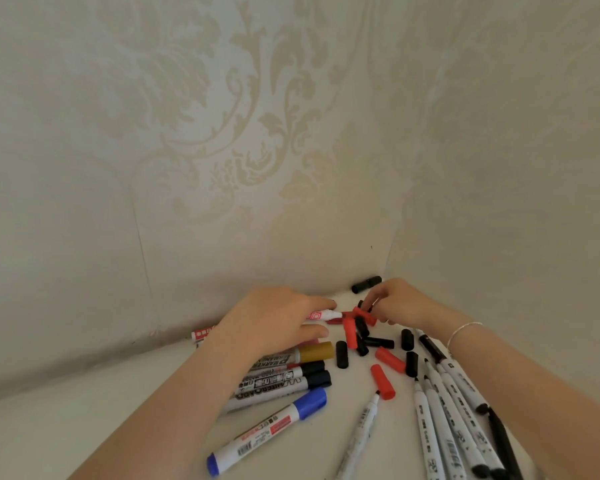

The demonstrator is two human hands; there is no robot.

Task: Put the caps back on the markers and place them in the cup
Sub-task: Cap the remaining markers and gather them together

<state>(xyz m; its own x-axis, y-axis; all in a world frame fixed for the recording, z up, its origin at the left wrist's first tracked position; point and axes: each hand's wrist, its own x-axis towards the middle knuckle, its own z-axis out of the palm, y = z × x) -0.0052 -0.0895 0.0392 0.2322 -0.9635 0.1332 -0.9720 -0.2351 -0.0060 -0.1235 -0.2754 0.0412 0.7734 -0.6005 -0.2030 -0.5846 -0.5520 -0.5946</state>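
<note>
Patterned wallpaper backs a white desk (66, 420) strewn with loose caps (390, 359) and uncapped markers (426, 427); a few markers (278, 379) are capped, no cup visible. Left hand (274, 320) grips a red marker (321, 315); right hand (395, 301) seemingly pinches a red cap (364, 316).

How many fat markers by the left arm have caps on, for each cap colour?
Gold cap: 1
Black caps: 2
Blue cap: 1
Total: 4 in plain view

Soft, even, warm-tinted light; only faint shadows where the wall (222, 133) meets the table (66, 410). Wide-angle bending at the edges, slightly soft focus, no glare
</note>
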